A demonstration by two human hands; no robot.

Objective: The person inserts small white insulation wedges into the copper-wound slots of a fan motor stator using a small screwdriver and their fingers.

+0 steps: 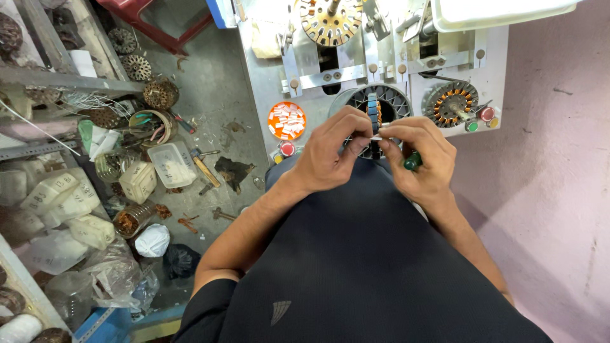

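My left hand (330, 152) and my right hand (420, 159) meet over a round slotted motor stator (389, 101) on a metal bench. Between the fingertips of both hands is a small white strip (376, 138), held at a slot near a dark blue tool part (372, 109) standing in the stator. My right hand also grips a green-handled tool (412, 161) against its palm. An orange lid with several white strips (286, 121) lies just left of the stator.
A wound stator with copper coils (451, 103) sits right of the hands, with red and green buttons (487, 114) beside it. Another rotor disc (330, 19) is at the top. Shelves with plastic containers (70, 197) and stator parts (159, 94) fill the left floor. A pink wall (559, 165) is right.
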